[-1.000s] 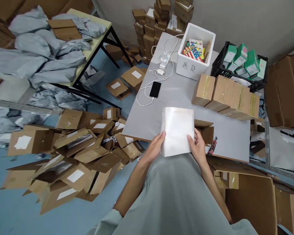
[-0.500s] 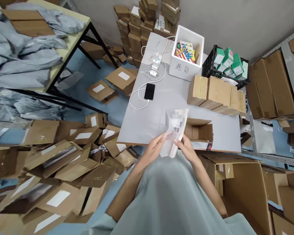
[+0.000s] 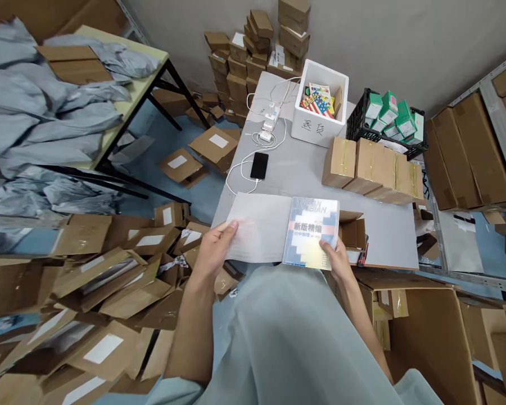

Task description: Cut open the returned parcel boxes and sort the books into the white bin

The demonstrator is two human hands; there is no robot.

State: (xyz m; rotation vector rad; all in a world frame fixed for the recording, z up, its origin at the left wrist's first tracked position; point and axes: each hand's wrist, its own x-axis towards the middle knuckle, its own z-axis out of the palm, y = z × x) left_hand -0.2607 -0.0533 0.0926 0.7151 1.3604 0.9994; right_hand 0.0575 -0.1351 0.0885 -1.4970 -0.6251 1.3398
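In front of my lap, at the table's near edge, my right hand (image 3: 336, 256) grips a book (image 3: 311, 239) by its right side, thumb on the cover. The cover is blue and white with a pink band and large Chinese characters. From the book's left side a translucent white sheet (image 3: 259, 228) stretches out flat. My left hand (image 3: 220, 242) pinches the sheet's left edge between thumb and fingers. I cannot tell whether the sheet is joined to the book. Right of the book, partly behind it, stands an open cardboard box (image 3: 353, 228).
On the table (image 3: 390, 236) lie a phone (image 3: 258, 166) with its cable and a power strip (image 3: 272, 117). Farther back stand a white foam box (image 3: 312, 135) of books, a row of cartons (image 3: 369, 166) and a black crate (image 3: 356, 118). Cardboard boxes (image 3: 105, 346) cover the floor at left.
My hands have moved apart, the left one outward with the sheet's edge. The book now faces up with its cover showing, and the sheet is spread to its left.
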